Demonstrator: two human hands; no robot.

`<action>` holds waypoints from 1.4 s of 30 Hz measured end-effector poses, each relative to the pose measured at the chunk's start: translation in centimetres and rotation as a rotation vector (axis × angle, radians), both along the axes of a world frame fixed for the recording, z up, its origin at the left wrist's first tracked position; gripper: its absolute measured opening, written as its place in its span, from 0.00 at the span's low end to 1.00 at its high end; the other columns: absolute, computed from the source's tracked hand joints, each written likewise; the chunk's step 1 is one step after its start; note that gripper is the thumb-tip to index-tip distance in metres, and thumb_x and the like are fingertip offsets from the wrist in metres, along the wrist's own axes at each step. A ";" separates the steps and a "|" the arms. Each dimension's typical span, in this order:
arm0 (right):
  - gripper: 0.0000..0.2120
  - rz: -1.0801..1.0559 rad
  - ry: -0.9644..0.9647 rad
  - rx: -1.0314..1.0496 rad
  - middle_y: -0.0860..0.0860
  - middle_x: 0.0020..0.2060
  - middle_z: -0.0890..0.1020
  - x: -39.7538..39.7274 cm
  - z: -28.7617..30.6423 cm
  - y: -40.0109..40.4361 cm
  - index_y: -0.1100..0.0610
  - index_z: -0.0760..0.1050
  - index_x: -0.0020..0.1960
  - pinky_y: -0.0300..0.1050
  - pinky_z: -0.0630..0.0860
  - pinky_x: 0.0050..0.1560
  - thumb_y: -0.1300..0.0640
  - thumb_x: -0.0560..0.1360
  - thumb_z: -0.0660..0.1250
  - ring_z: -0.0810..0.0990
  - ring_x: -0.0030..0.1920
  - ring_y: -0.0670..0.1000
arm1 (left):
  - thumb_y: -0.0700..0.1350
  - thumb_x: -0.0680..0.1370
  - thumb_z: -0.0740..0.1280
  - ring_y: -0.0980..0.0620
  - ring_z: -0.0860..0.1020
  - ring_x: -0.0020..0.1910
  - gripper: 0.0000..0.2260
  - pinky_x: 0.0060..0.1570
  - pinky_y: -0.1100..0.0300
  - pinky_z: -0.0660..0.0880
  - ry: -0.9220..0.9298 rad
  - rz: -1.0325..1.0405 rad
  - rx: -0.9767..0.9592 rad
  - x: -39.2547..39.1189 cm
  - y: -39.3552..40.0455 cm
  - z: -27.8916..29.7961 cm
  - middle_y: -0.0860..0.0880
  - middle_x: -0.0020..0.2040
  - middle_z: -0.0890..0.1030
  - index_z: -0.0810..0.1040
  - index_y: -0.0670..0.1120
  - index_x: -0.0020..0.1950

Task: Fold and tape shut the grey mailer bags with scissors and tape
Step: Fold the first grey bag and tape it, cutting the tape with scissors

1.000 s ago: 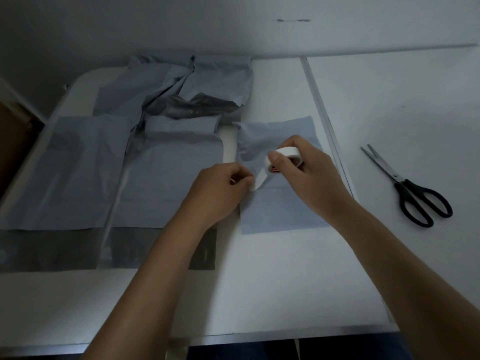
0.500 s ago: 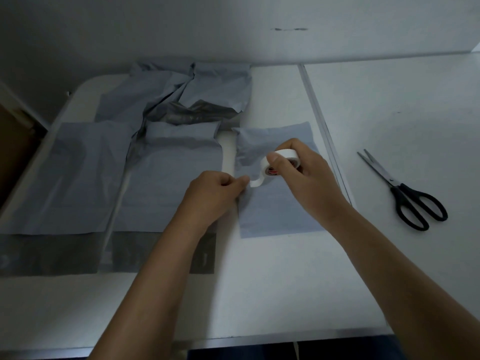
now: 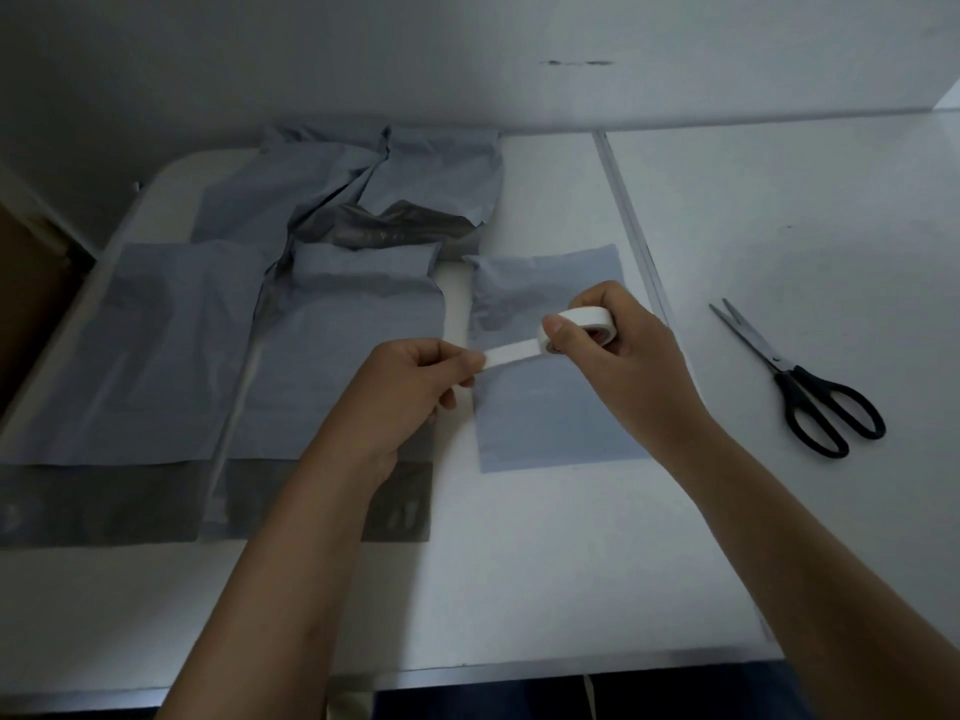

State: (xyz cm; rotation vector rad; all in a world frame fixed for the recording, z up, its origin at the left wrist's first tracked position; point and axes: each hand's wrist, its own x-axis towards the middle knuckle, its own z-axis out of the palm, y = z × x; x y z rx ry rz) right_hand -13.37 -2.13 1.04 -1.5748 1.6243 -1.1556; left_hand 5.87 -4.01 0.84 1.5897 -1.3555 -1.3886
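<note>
Tape being drawn off the roll above a folded mailer. The right hand (image 3: 628,350) grips the white tape roll (image 3: 579,330) between thumb and curled fingers, while the left hand (image 3: 415,381) pinches the free end of the tape strip (image 3: 511,352), which spans the short gap between the two hands. Directly beneath lies the folded grey mailer bag (image 3: 550,413) — a small, flat, matte rectangle, lightly creased near its top edge. The step in hand appears to be pulling out a length of tape; the next move likely calls for cutting it, so one hand must free itself to reach the scissors (image 3: 800,379) (black loop handles, bright steel blades, lying shut well to the right). To the left, unfolded mailer bags (image 3: 171,345) lie overlapping on the white table (image 3: 519,563) — thin, crinkled plastic film with darker, glossier bands along their near edges.
</note>
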 end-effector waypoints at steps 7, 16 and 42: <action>0.10 -0.067 0.101 0.054 0.46 0.36 0.78 0.4 -2.1 0.5 0.54 0.71 0.47 0.28 0.69 0.33 0.48 0.75 0.68 0.76 0.36 0.41 | 0.51 0.77 0.68 0.63 0.70 0.24 0.10 0.28 0.69 0.66 -0.241 -0.040 -0.044 -0.3 0.7 -1.0 0.60 0.25 0.76 0.81 0.49 0.38; 0.12 0.021 0.227 0.022 0.46 0.39 0.77 0.3 -3.6 0.5 0.51 0.69 0.47 0.38 0.70 0.37 0.43 0.74 0.64 0.76 0.40 0.45 | 0.54 0.76 0.68 0.57 0.77 0.37 0.10 0.38 0.60 0.74 -0.539 -0.049 -0.165 -0.4 0.9 -1.6 0.55 0.36 0.80 0.80 0.50 0.40; 0.16 0.101 0.496 -0.032 0.42 0.43 0.73 0.5 -3.7 0.4 0.51 0.69 0.54 0.44 0.71 0.44 0.40 0.74 0.61 0.72 0.46 0.46 | 0.52 0.76 0.65 0.53 0.76 0.38 0.08 0.38 0.56 0.74 -0.749 -0.156 -0.223 -1.1 0.6 -1.7 0.53 0.39 0.77 0.76 0.48 0.42</action>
